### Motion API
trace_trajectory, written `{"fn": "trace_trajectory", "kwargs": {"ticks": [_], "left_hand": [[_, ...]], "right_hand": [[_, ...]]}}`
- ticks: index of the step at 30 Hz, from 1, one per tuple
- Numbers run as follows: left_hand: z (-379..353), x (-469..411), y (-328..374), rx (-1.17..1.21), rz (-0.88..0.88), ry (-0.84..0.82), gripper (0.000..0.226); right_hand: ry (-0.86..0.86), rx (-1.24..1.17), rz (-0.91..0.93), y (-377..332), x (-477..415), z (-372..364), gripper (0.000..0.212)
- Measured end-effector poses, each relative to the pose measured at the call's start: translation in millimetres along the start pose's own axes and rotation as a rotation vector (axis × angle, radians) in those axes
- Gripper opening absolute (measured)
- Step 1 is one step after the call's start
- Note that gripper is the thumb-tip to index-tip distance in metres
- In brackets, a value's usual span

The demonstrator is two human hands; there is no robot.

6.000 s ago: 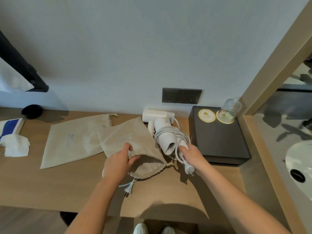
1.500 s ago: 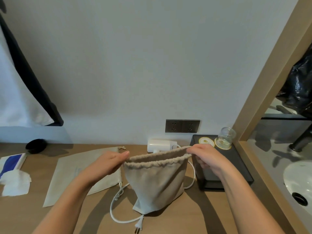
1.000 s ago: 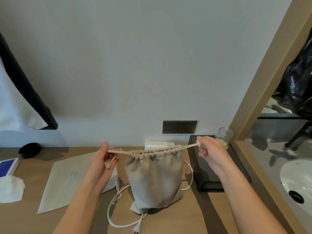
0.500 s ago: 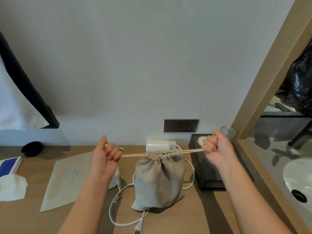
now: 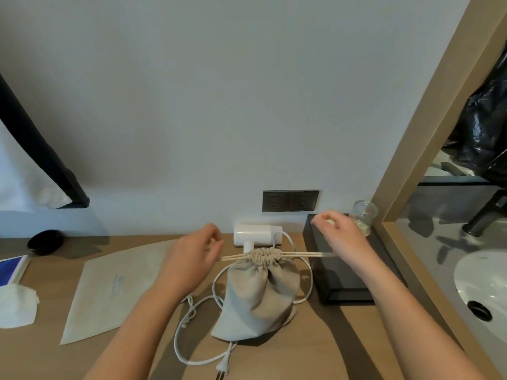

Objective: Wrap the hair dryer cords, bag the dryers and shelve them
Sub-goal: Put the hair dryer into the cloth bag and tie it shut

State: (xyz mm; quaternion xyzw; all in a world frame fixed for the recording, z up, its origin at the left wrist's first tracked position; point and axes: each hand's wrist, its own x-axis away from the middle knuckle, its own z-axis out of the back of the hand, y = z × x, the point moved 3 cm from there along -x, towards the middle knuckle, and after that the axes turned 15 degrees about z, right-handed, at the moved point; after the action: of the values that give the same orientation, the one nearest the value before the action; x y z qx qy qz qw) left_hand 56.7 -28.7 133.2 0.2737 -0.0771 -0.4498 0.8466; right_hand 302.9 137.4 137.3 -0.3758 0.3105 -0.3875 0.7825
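Observation:
A beige drawstring bag point(image 5: 260, 292) stands bulging on the wooden counter point(image 5: 315, 349), its mouth cinched tight. Its two cords stretch out level to both sides. My left hand point(image 5: 192, 256) hovers at the left cord ends with fingers loosely curled. Over the right cord ends, my right hand point(image 5: 338, 237) has its fingers spread and relaxed. A white hair dryer point(image 5: 258, 238) lies behind the bag by the wall. Its loose white cord loops around the bag and ends in a plug point(image 5: 222, 369) near the counter's front. A flat empty beige bag point(image 5: 118, 286) lies to the left.
A black tray point(image 5: 348, 281) with a glass jar point(image 5: 363, 220) sits right of the bag, below dark wall sockets point(image 5: 290, 201). A white sink point(image 5: 482, 283) is far right. White tissue point(image 5: 16, 305), a blue item point(image 5: 11, 270) and a black round object point(image 5: 45, 241) lie far left.
I pulled the drawstrings apart and the bag's mouth closed over the dryer inside. Both hands have since loosened from fists and moved inward and down, and the bag settled on the counter.

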Motion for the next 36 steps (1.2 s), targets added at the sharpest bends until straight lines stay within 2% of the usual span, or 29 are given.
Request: {"fn": "trace_trajectory", "kwargs": {"ticks": [3, 5, 7, 9, 11, 15, 17, 19, 23, 26, 28, 32, 36], "left_hand": [[-6, 1, 14, -0.386, -0.153, -0.135, 0.033], [-11, 2, 17, -0.453, -0.176, -0.196, 0.043], [-16, 2, 15, -0.375, -0.161, -0.222, 0.046], [-19, 3, 12, -0.185, -0.114, -0.23, 0.047], [-22, 6, 13, 0.04, -0.052, -0.256, 0.045], [-38, 15, 19, 0.178, 0.061, -0.452, 0.035], [-44, 16, 19, 0.257, 0.122, -0.505, 0.031], [-45, 17, 21, 0.37, 0.186, -0.48, 0.033], [-41, 20, 36, 0.609, 0.316, -0.249, 0.047], [-40, 21, 45, 0.697, 0.423, -0.148, 0.056], [-42, 22, 42, 0.805, 0.507, -0.16, 0.06], [-46, 29, 31, 0.953, 0.614, -0.203, 0.06], [-41, 29, 26, 0.926, 0.602, -0.187, 0.06]], "right_hand": [[-0.305, 0.43, 0.173, -17, 5, -10, 0.037], [-0.456, 0.615, 0.165, -21, 9, -18, 0.048], [-0.517, 0.642, 0.135, -17, 11, -26, 0.052], [-0.46, 0.466, 0.131, -9, 11, -33, 0.053], [-0.356, 0.169, 0.118, -6, 12, -38, 0.052], [-0.253, -0.125, 0.091, -12, 20, -54, 0.049], [-0.219, -0.185, 0.071, -13, 24, -57, 0.051], [-0.206, -0.184, 0.063, -14, 29, -54, 0.05], [-0.196, -0.29, 0.042, -26, 35, -54, 0.047], [-0.1, -0.319, -0.056, -31, 39, -64, 0.043], [-0.03, -0.387, -0.138, -27, 42, -67, 0.041], [0.027, -0.504, -0.225, -22, 47, -70, 0.02], [0.045, -0.576, -0.272, -15, 48, -66, 0.031]]}}
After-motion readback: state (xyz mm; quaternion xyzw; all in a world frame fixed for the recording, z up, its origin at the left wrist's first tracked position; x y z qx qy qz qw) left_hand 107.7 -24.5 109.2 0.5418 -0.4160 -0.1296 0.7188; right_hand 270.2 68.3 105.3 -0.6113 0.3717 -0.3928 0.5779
